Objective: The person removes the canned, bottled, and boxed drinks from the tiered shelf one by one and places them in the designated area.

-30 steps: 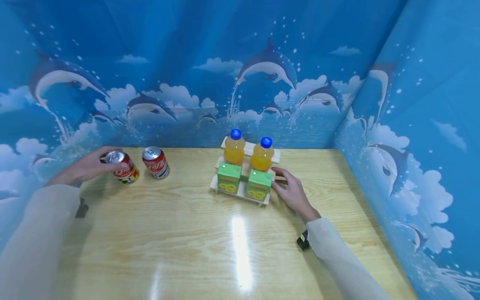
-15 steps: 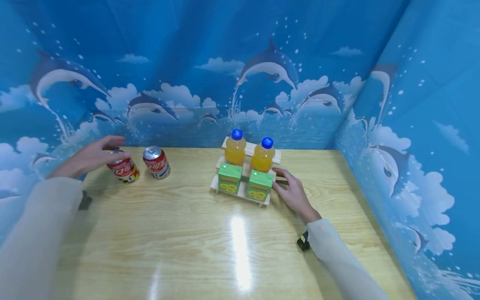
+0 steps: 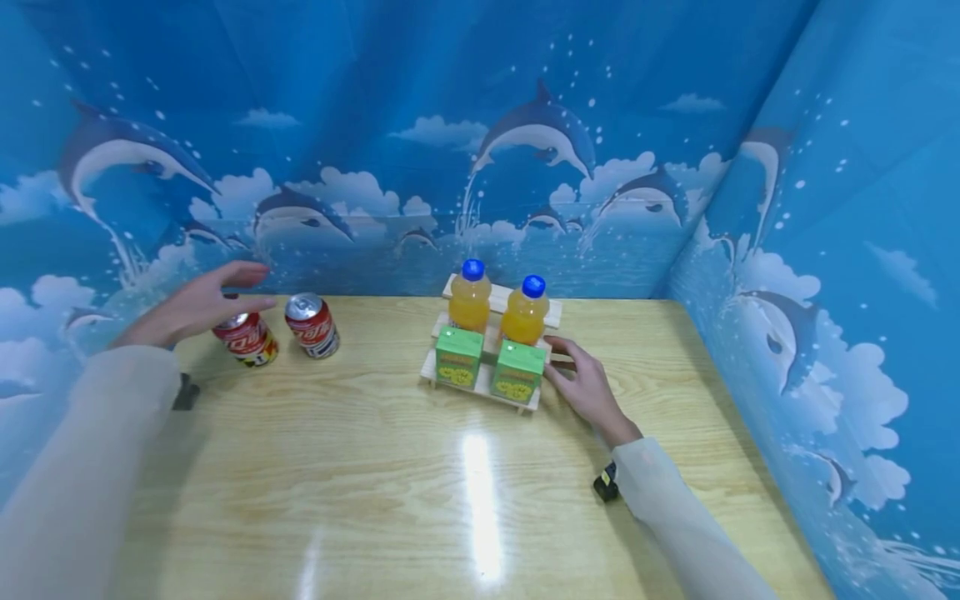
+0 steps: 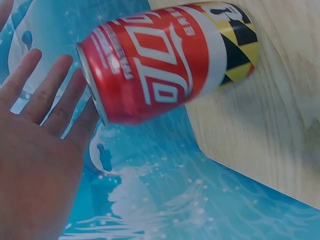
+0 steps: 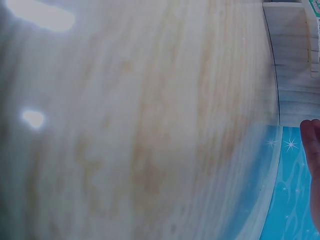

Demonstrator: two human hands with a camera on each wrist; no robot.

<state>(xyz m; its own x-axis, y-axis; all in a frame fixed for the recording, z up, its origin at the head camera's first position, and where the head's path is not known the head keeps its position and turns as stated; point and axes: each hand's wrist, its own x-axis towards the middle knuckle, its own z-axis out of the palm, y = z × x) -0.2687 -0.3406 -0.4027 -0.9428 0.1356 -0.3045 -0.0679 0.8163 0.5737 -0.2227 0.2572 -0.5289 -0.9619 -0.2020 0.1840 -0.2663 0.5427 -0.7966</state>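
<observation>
My left hand (image 3: 202, 307) is spread just above the red cola can (image 3: 249, 342) at the table's far left. In the left wrist view its straight fingers lie beside the top of that cola can (image 4: 150, 62), with a gap before the palm. A second red can (image 3: 313, 329) stands upright to the right. My right hand (image 3: 588, 390) holds the right side of a small stepped wooden rack (image 3: 483, 390); the rack hides some fingertips. Two orange juice bottles (image 3: 470, 304) with blue caps stand on the rack, behind two green juice cartons (image 3: 459, 357) on its lowest step.
The wood-grain table (image 3: 360, 475) reaches back to a blue dolphin-print curtain (image 3: 360, 125). The same curtain runs along the right side. In the right wrist view the tabletop (image 5: 150, 100) fills most of the picture.
My left hand has let go of the left can, risen off it and shifted slightly right, with its fingers straightening. The can stays in place. My right hand and the rack look unmoved.
</observation>
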